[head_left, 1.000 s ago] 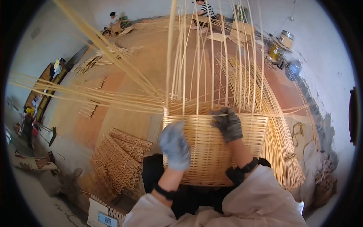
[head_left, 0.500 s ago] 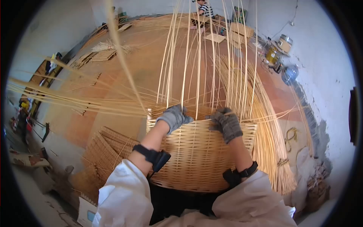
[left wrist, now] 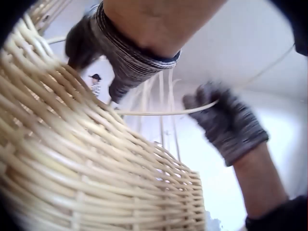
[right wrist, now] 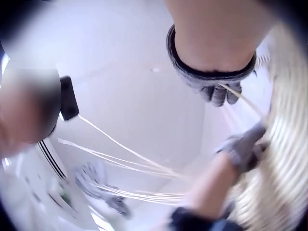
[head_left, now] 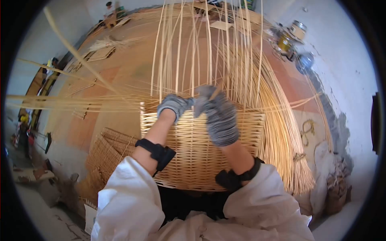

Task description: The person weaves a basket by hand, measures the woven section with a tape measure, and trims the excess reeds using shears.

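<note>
A woven wicker basket (head_left: 189, 148) stands in front of me, with tall upright stakes (head_left: 209, 52) rising from its top edge. My left hand (head_left: 175, 106), in a grey knit glove, grips that edge left of the middle. In the left wrist view its thumb and fingers straddle the rim. My right hand (head_left: 219, 118), gloved too and blurred, is raised close to the left one. It holds a thin wicker strand (left wrist: 163, 113) that runs taut from the rim beside the left hand into its curled fingers; the strand (right wrist: 245, 101) also shows in the right wrist view.
Long loose rods (head_left: 80, 102) stick out left from the basket. A tied bundle of rods (head_left: 287, 148) lies on the right, finished woven panels (head_left: 108, 154) on the left. Farther back are a blue water bottle (head_left: 305, 61), a yellow container (head_left: 284, 43) and a seated person (head_left: 109, 10).
The left hand has gone from the basket's front face up to its rim. The right hand has left the rim and swung up and left with the strand. The head view has shifted.
</note>
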Demonstrator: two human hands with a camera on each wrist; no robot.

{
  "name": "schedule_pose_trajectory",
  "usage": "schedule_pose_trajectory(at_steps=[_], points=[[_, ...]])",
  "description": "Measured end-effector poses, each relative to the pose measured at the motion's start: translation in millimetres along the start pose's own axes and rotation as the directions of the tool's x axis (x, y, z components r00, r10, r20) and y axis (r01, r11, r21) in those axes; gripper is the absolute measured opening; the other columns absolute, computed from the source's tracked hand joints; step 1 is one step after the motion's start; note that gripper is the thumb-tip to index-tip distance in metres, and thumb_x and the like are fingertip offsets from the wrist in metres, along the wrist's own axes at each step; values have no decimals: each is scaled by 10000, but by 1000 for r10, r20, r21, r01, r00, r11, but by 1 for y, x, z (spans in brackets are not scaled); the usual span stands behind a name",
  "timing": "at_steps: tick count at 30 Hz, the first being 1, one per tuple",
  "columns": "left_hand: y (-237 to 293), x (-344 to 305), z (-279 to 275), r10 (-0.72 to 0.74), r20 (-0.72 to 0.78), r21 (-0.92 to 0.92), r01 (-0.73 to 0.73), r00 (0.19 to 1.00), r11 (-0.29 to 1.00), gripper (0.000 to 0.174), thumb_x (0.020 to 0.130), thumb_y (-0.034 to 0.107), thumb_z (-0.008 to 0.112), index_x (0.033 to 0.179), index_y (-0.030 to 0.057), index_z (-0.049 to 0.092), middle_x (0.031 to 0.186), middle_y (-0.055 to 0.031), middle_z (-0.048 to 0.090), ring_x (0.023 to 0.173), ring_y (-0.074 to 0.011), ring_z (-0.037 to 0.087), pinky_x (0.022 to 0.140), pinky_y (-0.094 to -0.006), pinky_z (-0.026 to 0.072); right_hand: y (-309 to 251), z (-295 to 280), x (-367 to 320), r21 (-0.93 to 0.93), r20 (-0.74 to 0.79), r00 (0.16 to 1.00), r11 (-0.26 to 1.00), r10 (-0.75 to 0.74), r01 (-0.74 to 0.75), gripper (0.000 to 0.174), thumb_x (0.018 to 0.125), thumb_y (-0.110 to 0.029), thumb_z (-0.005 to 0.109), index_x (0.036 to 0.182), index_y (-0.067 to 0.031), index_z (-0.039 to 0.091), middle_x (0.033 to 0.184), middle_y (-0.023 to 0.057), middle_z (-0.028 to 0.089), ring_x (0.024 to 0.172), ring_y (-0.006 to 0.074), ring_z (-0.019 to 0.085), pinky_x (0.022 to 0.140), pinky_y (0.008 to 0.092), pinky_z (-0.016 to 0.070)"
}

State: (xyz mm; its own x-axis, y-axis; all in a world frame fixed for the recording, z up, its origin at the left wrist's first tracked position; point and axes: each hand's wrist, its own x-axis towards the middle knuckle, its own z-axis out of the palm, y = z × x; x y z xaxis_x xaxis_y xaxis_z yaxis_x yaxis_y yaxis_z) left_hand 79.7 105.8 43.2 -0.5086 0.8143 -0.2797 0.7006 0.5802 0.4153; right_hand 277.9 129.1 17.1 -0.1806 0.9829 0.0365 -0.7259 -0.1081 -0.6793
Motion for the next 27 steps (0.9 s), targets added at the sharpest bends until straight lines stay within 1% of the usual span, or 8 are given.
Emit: schedule_pose_trajectory(at_steps=[2, 3, 6, 11, 14, 18, 24, 27], points=[[16, -32, -13, -85, -165, -32, 81, 983, 996, 725, 694, 447, 655, 1208, -7, 420, 1165, -193, 498, 1081, -311, 481, 913, -359, 371, -13, 10, -11, 74, 20, 1000, 997, 11, -12, 40, 840, -67, 483, 807, -51, 500, 680, 32, 511, 570, 94, 507, 602, 237, 445], [10, -39, 7, 427, -620, 406, -197, 658, 892, 754, 702, 427, 649, 1279, 59, 334, 1238, -173, 435, 1143, -294, 424, 960, -368, 323, -19, 7, 0, -139, 64, 997, 990, 45, -36, 21, 821, -60, 503, 802, -50, 504, 712, 41, 515, 607, 106, 511, 620, 238, 447], [32, -51, 47, 564, -21, 313, -530, 826, 788, 713, 709, 537, 577, 1300, 230, 324, 1234, -152, 431, 1127, -296, 425, 975, -460, 254, -34, -27, 51, -825, 225, 969, 549, 100, 135, 78, 759, -38, 564, 818, -50, 514, 801, 64, 530, 696, 148, 520, 658, 251, 449], [52, -63, 54, 405, -41, 320, -372, 913, 871, 692, 689, 627, 506, 1267, 270, 379, 1100, -108, 505, 1045, -266, 463, 954, -517, 188, 8, 15, 128, -615, 780, 483, -345, -396, 709, 202, 771, 13, 505, 953, -71, 526, 721, 28, 499, 589, 97, 495, 522, 223, 437], [37, -58, 64, 507, -130, 270, -462, 852, 845, 694, 711, 641, 472, 1270, 243, 375, 1082, -104, 522, 1071, -260, 449, 967, -496, 177, -39, -14, 53, -638, 116, 972, 734, -205, 231, 358, 822, -45, 467, 1180, -40, 459, 755, 39, 526, 631, 106, 518, 532, 248, 458], [23, -55, 68, 556, -185, 262, -505, 810, 823, 699, 713, 627, 481, 1270, 218, 375, 1102, -113, 517, 1081, -266, 448, 974, -494, 190, -52, -41, 10, -627, 286, 958, 755, -4, 191, 352, 834, -15, 453, 1186, -21, 434, 1139, 115, 481, 931, 159, 523, 817, 302, 474], [38, -64, 61, 439, -144, 189, -411, 887, 892, 807, 659, 620, 553, 1312, 218, 304, 1114, -133, 512, 1077, -250, 458, 940, -506, 206, -14, 54, 101, -498, 853, 522, -277, 13, 822, 623, 738, 56, 544, 1297, -30, 284, 1184, 115, 459, 1077, 194, 454, 865, 280, 413], [32, -64, 63, 510, -152, 179, -484, 847, 857, 677, 699, 581, 531, 1264, 243, 374, 1150, -134, 488, 1108, -268, 421, 946, -513, 189, -28, -20, 51, -638, 77, 935, 704, -346, 313, 397, 742, -50, 555, 1116, -21, 425, 830, 65, 516, 732, 158, 505, 711, 273, 462]])
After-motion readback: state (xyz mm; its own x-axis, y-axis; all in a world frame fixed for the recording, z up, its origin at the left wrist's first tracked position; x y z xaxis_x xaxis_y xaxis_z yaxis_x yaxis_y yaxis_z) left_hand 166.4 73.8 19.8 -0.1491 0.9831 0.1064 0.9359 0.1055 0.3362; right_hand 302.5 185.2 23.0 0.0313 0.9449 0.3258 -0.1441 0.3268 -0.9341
